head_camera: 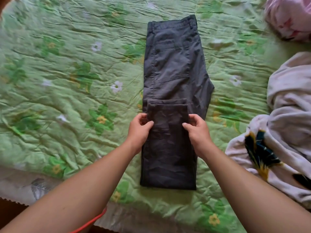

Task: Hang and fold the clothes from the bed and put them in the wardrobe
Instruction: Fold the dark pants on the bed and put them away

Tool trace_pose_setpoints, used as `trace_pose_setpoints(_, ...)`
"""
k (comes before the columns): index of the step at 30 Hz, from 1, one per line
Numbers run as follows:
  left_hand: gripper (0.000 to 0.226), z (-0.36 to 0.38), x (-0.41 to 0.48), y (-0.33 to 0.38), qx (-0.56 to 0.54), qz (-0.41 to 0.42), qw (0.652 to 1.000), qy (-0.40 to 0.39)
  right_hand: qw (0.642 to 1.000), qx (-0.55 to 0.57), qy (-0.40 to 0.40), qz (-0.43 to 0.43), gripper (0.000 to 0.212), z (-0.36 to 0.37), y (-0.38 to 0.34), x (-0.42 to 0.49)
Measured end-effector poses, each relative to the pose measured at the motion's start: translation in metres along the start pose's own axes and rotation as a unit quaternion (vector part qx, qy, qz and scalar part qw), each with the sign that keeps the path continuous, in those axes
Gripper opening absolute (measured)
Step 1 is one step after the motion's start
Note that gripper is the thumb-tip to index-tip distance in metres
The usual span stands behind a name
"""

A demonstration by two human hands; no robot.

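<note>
we are pinching the folded-up leg hems of the dark grey trousers (171, 91) with our left hand (140, 130) and right hand (197, 130), one per edge, keeping the fold square. the trousers are lying flat on the green floral bedspread (67, 81), left of the pale heaped garment (286, 106).

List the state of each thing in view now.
trousers: lying flat, halved lengthwise, hems folded up.
left hand: pinches the fold's left edge.
right hand: pinches the fold's right edge.
pale garment: crumpled, unfolded.
pink cloth: bunched up.
bedspread: wrinkled.
</note>
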State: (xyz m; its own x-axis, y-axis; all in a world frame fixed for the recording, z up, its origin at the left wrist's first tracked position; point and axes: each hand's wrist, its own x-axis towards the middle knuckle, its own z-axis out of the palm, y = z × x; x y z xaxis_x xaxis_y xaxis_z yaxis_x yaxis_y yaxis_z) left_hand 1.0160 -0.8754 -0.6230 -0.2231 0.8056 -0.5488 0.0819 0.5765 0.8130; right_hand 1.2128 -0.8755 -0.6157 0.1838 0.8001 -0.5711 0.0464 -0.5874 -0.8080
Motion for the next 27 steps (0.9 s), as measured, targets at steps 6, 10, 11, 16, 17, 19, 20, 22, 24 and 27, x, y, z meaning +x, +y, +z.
trace_pose_setpoints(6, 0.057, -0.007, 0.013, -0.006, 0.279, 0.158, 0.945, 0.062, 0.889, -0.419, 0.058, -0.177, 0.051, -0.001, -0.001, 0.019)
trace_pose_setpoints(10, 0.068, 0.019, 0.047, -0.006, 0.525, 0.339, 0.78, 0.023, 0.722, -0.618, 0.009, -0.311, 0.067, 0.011, 0.006, 0.047)
trace_pose_setpoints(11, 0.069, 0.025, 0.058, -0.008, 0.578, 0.33, 0.747, 0.0, 0.698, -0.653, -0.013, -0.294, 0.071, 0.008, 0.011, 0.058)
trace_pose_setpoints(16, 0.069, 0.035, 0.083, -0.021, 0.638, 0.287, 0.715, -0.011, 0.688, -0.683, -0.015, -0.243, 0.071, -0.003, 0.025, 0.087)
trace_pose_setpoints(17, 0.066, 0.036, 0.085, -0.018, 0.623, 0.315, 0.716, 0.008, 0.699, -0.661, 0.005, -0.272, 0.067, 0.0, 0.018, 0.09)
trace_pose_setpoints(19, 0.062, 0.038, 0.1, -0.006, 0.596, 0.376, 0.707, 0.047, 0.697, -0.623, 0.05, -0.353, 0.061, 0.006, 0.002, 0.107)
trace_pose_setpoints(20, 0.063, 0.041, 0.114, 0.005, 0.595, 0.387, 0.702, 0.055, 0.687, -0.622, 0.06, -0.37, 0.062, 0.007, -0.008, 0.122)
trace_pose_setpoints(22, 0.068, 0.048, 0.146, 0.027, 0.619, 0.358, 0.698, 0.035, 0.678, -0.657, 0.043, -0.325, 0.072, 0.003, -0.029, 0.159)
trace_pose_setpoints(24, 0.071, 0.055, 0.166, 0.034, 0.651, 0.316, 0.69, 0.008, 0.675, -0.695, 0.005, -0.249, 0.078, -0.002, -0.037, 0.185)
trace_pose_setpoints(27, 0.068, 0.055, 0.169, 0.032, 0.648, 0.315, 0.694, 0.009, 0.679, -0.701, -0.008, -0.22, 0.076, -0.003, -0.034, 0.191)
